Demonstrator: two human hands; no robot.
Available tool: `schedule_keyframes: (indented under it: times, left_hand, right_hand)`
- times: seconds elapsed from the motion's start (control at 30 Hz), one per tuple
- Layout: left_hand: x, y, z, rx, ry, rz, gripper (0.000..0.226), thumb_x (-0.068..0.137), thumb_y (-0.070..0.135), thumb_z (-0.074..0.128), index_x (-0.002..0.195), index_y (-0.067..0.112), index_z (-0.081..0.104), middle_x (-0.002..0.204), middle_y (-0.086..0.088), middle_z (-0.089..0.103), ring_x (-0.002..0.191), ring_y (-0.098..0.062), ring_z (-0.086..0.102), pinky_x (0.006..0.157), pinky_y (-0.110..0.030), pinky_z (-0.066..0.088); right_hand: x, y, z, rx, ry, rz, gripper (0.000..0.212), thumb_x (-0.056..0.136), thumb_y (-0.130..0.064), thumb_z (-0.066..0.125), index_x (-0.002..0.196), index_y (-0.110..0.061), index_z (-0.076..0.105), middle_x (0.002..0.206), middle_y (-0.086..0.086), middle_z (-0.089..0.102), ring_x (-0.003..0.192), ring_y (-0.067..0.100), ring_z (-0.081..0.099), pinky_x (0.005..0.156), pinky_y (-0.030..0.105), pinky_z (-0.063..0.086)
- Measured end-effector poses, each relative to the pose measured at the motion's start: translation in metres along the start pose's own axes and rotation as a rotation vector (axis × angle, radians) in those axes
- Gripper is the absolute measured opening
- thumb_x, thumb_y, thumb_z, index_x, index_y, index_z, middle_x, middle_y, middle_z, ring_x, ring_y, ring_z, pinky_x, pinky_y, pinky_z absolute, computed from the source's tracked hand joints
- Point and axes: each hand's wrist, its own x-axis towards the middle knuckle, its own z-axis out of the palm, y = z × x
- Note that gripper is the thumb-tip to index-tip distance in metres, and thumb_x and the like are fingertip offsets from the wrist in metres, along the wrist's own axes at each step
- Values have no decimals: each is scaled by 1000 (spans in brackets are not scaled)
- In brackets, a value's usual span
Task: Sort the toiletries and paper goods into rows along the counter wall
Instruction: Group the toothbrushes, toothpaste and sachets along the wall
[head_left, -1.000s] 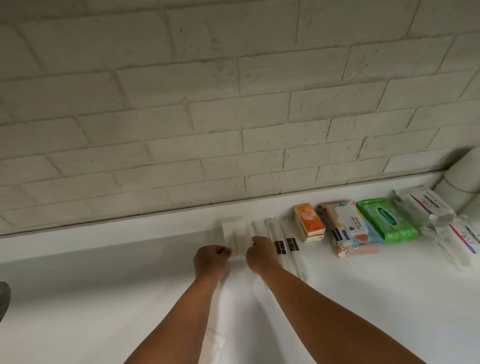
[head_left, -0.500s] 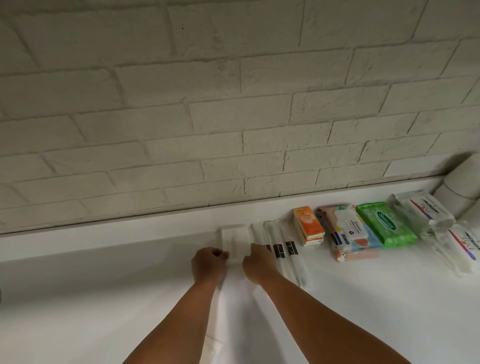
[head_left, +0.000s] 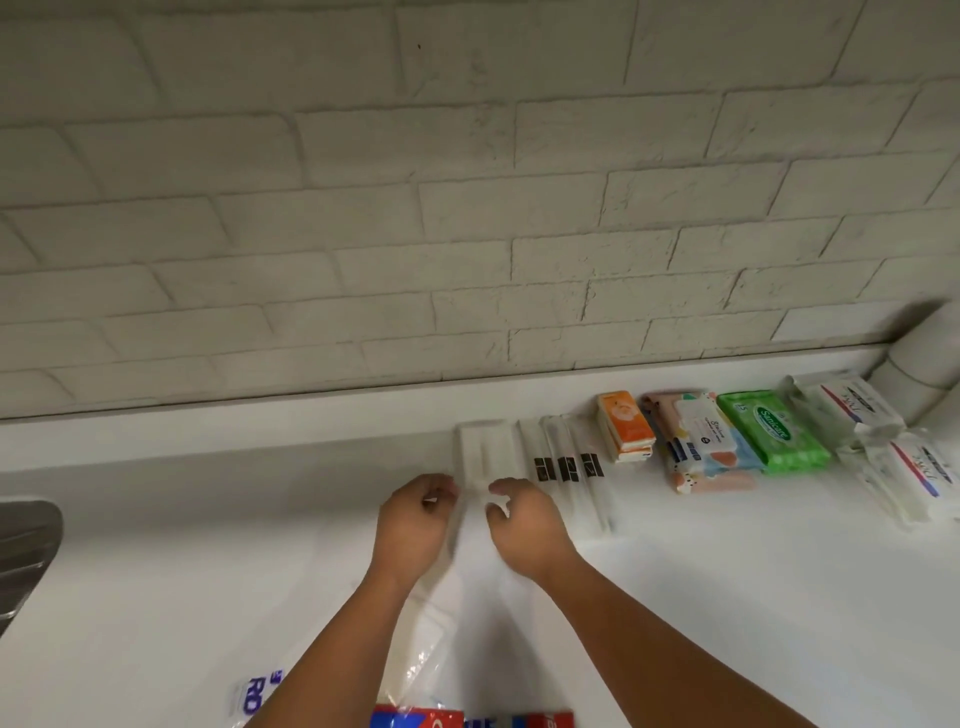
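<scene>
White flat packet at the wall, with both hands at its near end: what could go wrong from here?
1. The white flat packet, apparently pinched by the left hand and right hand, lies close beside the clear sleeves with black labels. A sideways nudge could knock that row askew.
2. Both forearms hang over the crinkled clear plastic bag on the white counter. Drawing the arms back could snag it and drag it out of place.

The brand "Sanicare" was read on the green wipes pack (head_left: 774, 434) at the far right, with "15" printed at its far left corner. Blue letters "RO" were read on the clear bag (head_left: 252, 699) at the near edge. Other print was not legible.
</scene>
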Motion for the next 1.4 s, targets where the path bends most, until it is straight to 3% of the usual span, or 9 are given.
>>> schedule_keyframes:
  times: [0.13, 0.3, 0.47, 0.67, 1.07, 1.17, 1.23, 1.33, 1.4]
  left_hand:
    - [-40, -20, -33, -1, 23, 65, 12, 94, 25, 65, 102, 30, 72, 97, 20, 71, 87, 8, 64, 72, 0, 41]
    - [-79, -54, -62, 130, 13, 56, 17, 93, 30, 66, 110, 30, 70, 105, 20, 68, 89, 5, 63, 75, -5, 43]
    - [-103, -87, -73, 341, 44, 49, 29, 89, 25, 72, 118, 26, 68, 129, 6, 62, 117, -16, 53, 98, -24, 40]
    - [-112, -115, -86, 473, -25, -57, 61, 88, 40, 72, 142, 23, 49, 149, 1, 47, 137, -21, 39, 110, -35, 38]
    - [-112, -129, -101, 476, -95, -51, 73, 78, 53, 76, 140, 27, 48, 127, 6, 62, 115, -16, 54, 98, -36, 46]
    - [-108, -129, -105, 351, -77, -83, 58, 80, 39, 79, 132, 23, 57, 107, 7, 68, 95, -11, 62, 85, -27, 53]
    - [-104, -124, -106, 277, -71, -122, 52, 83, 28, 78, 130, 20, 57, 93, 8, 66, 85, -8, 62, 75, -18, 48]
    - [-96, -120, -106, 169, -105, -153, 47, 84, 21, 78, 127, 19, 60, 86, 4, 66, 82, -9, 63, 76, -19, 47]
    - [-94, -118, -105, 167, -153, -153, 28, 84, 20, 77, 110, 20, 69, 86, 4, 68, 82, -10, 64, 71, -14, 45]
  right_hand:
    - [-40, -6, 14, 2, -25, -128, 31, 94, -28, 57, 124, -22, 62, 127, -7, 59, 115, 9, 57, 97, 16, 41]
    - [-77, -9, 42, -77, -64, -181, 32, 93, -34, 59, 123, -23, 62, 125, -9, 60, 109, 5, 57, 94, 14, 41]
    - [-101, -13, 68, -158, -82, -197, 39, 93, -38, 59, 129, -23, 59, 131, -7, 57, 118, 9, 52, 99, 19, 39]
    - [-119, -20, 98, -231, -86, -245, 38, 95, -32, 56, 130, -20, 59, 132, -4, 56, 121, 13, 47, 101, 22, 39]
    - [-125, -31, 130, -258, -93, -166, 44, 94, -39, 56, 134, -20, 56, 135, -3, 55, 124, 14, 46, 105, 25, 38]
    - [-125, -33, 131, -247, -98, -149, 45, 95, -39, 56, 136, -21, 54, 137, -4, 53, 125, 12, 46, 106, 23, 36]
    - [-125, -33, 129, -221, -94, -122, 44, 95, -38, 57, 135, -21, 55, 136, -5, 53, 125, 11, 47, 106, 23, 35]
    - [-123, -33, 128, -198, -87, -106, 42, 94, -36, 58, 132, -20, 57, 134, -4, 55, 123, 12, 48, 106, 23, 37]
    - [-122, -33, 128, -202, -93, -109, 41, 94, -36, 58, 130, -18, 58, 132, -4, 55, 122, 12, 48, 104, 23, 38]
